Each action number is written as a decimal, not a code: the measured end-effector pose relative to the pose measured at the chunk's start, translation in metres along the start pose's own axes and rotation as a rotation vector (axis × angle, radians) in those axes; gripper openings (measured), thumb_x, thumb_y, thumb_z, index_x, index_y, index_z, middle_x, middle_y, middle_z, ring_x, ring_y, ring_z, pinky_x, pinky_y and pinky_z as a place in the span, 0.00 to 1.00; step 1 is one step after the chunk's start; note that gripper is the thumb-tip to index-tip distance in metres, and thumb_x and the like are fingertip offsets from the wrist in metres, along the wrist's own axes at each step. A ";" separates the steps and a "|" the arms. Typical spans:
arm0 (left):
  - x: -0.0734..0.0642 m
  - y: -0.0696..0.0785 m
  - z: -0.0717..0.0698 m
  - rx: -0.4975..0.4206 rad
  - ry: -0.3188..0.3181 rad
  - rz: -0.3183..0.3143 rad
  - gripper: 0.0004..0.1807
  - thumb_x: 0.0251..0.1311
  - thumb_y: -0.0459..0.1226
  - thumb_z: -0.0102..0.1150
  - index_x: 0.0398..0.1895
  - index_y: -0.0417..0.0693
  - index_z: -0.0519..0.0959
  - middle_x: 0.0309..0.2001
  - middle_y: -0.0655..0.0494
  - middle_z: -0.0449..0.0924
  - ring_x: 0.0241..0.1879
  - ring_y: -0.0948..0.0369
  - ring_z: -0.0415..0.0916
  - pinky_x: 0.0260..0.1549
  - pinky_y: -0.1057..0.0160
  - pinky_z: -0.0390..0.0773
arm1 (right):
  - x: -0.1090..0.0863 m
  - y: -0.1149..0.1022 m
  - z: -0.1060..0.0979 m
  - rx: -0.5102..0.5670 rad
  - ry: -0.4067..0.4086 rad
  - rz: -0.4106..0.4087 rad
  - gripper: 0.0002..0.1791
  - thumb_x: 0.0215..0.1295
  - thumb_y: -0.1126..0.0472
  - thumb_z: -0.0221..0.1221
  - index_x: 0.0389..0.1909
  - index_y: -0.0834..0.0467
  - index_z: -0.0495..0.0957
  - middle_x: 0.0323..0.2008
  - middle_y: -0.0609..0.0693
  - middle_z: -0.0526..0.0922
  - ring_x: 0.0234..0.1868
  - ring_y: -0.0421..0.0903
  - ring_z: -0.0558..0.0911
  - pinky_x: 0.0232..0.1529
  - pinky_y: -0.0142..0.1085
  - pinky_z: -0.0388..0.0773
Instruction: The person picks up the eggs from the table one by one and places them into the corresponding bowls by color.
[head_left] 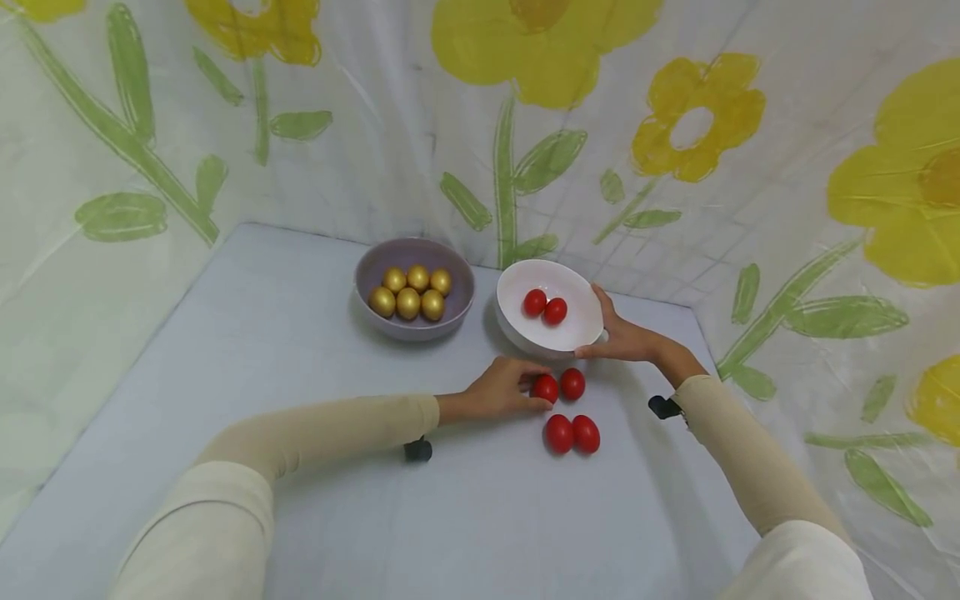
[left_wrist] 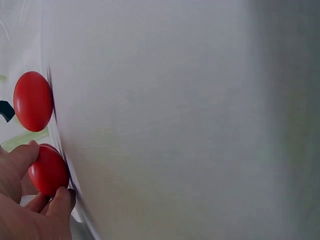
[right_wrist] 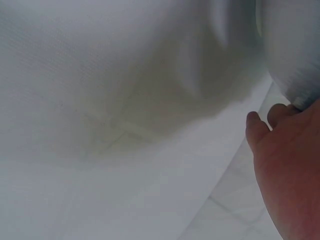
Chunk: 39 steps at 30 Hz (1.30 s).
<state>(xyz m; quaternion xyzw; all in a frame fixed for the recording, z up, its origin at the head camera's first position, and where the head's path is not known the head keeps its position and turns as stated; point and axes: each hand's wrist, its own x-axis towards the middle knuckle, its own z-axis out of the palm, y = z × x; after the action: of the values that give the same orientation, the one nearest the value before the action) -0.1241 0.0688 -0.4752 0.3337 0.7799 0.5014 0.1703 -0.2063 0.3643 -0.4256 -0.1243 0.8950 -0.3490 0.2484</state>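
My left hand (head_left: 504, 390) pinches a red egg (head_left: 545, 389) between thumb and fingers, low over the table; in the left wrist view the fingertips show around the same egg (left_wrist: 49, 172). Right beside it lies another red egg (head_left: 573, 383). Two more red eggs (head_left: 558, 434) lie side by side nearer to me. My right hand (head_left: 617, 333) grips the right side of a white bowl (head_left: 517, 325), thumb at the rim, and the bowl leans towards me. Inside the bowl are two red eggs (head_left: 555, 312). Only part of the right hand (right_wrist: 287, 155) and the bowl's outside show in the right wrist view.
A purple-grey bowl (head_left: 416, 332) with several gold eggs (head_left: 407, 303) stands left of the white bowl, near the table's back edge. The pale table (head_left: 465, 517) meets a hanging sheet (head_left: 390, 150) with yellow flowers behind and at the sides.
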 end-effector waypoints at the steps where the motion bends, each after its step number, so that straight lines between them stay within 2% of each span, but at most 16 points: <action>1: 0.001 0.000 0.000 -0.012 -0.006 0.001 0.29 0.63 0.39 0.77 0.67 0.44 0.81 0.59 0.58 0.85 0.61 0.63 0.80 0.60 0.67 0.79 | 0.000 0.001 0.000 -0.002 0.005 -0.005 0.76 0.58 0.45 0.77 0.83 0.42 0.21 0.84 0.54 0.35 0.81 0.62 0.48 0.73 0.71 0.57; 8: 0.002 0.009 -0.002 -0.029 -0.041 0.037 0.22 0.63 0.38 0.77 0.59 0.45 0.85 0.49 0.58 0.87 0.50 0.61 0.80 0.52 0.67 0.83 | -0.001 0.003 0.001 -0.008 -0.007 -0.035 0.74 0.59 0.44 0.76 0.83 0.40 0.22 0.84 0.51 0.37 0.81 0.60 0.49 0.73 0.70 0.58; 10: 0.002 0.015 -0.004 -0.027 -0.052 0.047 0.23 0.63 0.39 0.77 0.61 0.45 0.84 0.50 0.59 0.86 0.49 0.62 0.79 0.50 0.67 0.83 | -0.001 0.004 0.001 -0.011 -0.010 -0.041 0.74 0.59 0.44 0.76 0.83 0.40 0.22 0.84 0.52 0.37 0.81 0.60 0.49 0.73 0.70 0.58; 13: 0.003 0.026 -0.007 -0.026 -0.065 0.065 0.27 0.63 0.40 0.77 0.65 0.46 0.82 0.56 0.61 0.85 0.54 0.66 0.78 0.52 0.71 0.82 | -0.001 0.005 0.001 -0.014 -0.003 -0.045 0.74 0.59 0.44 0.76 0.83 0.40 0.23 0.84 0.52 0.38 0.81 0.60 0.50 0.73 0.69 0.60; 17: 0.007 0.045 -0.017 -0.041 -0.093 0.115 0.29 0.64 0.40 0.76 0.67 0.45 0.81 0.60 0.58 0.84 0.59 0.67 0.78 0.56 0.71 0.79 | -0.001 0.007 -0.001 -0.021 0.001 -0.046 0.74 0.58 0.43 0.77 0.83 0.40 0.23 0.84 0.52 0.39 0.80 0.60 0.51 0.73 0.68 0.62; 19: 0.011 0.054 -0.024 -0.045 -0.094 0.152 0.29 0.64 0.39 0.76 0.67 0.45 0.82 0.58 0.57 0.85 0.59 0.67 0.79 0.57 0.70 0.79 | -0.002 0.008 -0.002 -0.031 -0.002 -0.047 0.75 0.59 0.42 0.76 0.83 0.40 0.22 0.84 0.54 0.39 0.80 0.61 0.52 0.73 0.67 0.62; 23: 0.022 0.066 -0.044 -0.015 -0.054 0.178 0.29 0.63 0.39 0.77 0.67 0.44 0.82 0.57 0.56 0.86 0.57 0.66 0.81 0.57 0.69 0.80 | -0.003 0.008 -0.004 -0.051 -0.013 -0.053 0.75 0.60 0.42 0.75 0.83 0.43 0.19 0.84 0.57 0.37 0.80 0.63 0.50 0.73 0.68 0.60; 27: 0.037 0.069 -0.071 0.113 0.003 0.167 0.29 0.63 0.42 0.77 0.66 0.43 0.82 0.59 0.54 0.87 0.57 0.63 0.83 0.56 0.71 0.80 | -0.002 0.006 -0.003 -0.038 -0.020 -0.048 0.75 0.59 0.41 0.75 0.83 0.44 0.20 0.83 0.56 0.38 0.81 0.62 0.49 0.73 0.68 0.61; 32: 0.057 0.062 -0.102 0.325 0.058 0.159 0.30 0.65 0.45 0.74 0.67 0.43 0.81 0.60 0.54 0.86 0.56 0.62 0.81 0.56 0.69 0.79 | -0.001 0.006 -0.002 -0.040 -0.019 -0.009 0.76 0.58 0.38 0.75 0.83 0.40 0.20 0.84 0.53 0.37 0.81 0.60 0.49 0.74 0.66 0.61; 36: 0.068 0.057 -0.120 0.405 0.048 0.105 0.32 0.66 0.44 0.74 0.70 0.40 0.78 0.61 0.51 0.85 0.56 0.59 0.79 0.56 0.66 0.80 | -0.002 0.006 -0.002 -0.050 -0.015 0.013 0.76 0.58 0.37 0.75 0.82 0.40 0.19 0.84 0.55 0.36 0.82 0.62 0.48 0.73 0.67 0.62; 39: 0.076 0.052 -0.126 0.483 0.023 0.056 0.32 0.67 0.41 0.73 0.71 0.38 0.77 0.60 0.49 0.85 0.55 0.57 0.80 0.56 0.63 0.81 | -0.003 0.005 -0.001 -0.053 -0.010 0.022 0.76 0.58 0.37 0.75 0.82 0.41 0.18 0.84 0.56 0.36 0.81 0.63 0.49 0.73 0.67 0.62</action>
<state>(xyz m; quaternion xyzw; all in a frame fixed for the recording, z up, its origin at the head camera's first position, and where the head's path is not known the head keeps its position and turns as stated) -0.2363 0.0510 -0.3675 0.3803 0.8695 0.3088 0.0628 -0.2050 0.3695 -0.4272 -0.1224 0.9041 -0.3217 0.2532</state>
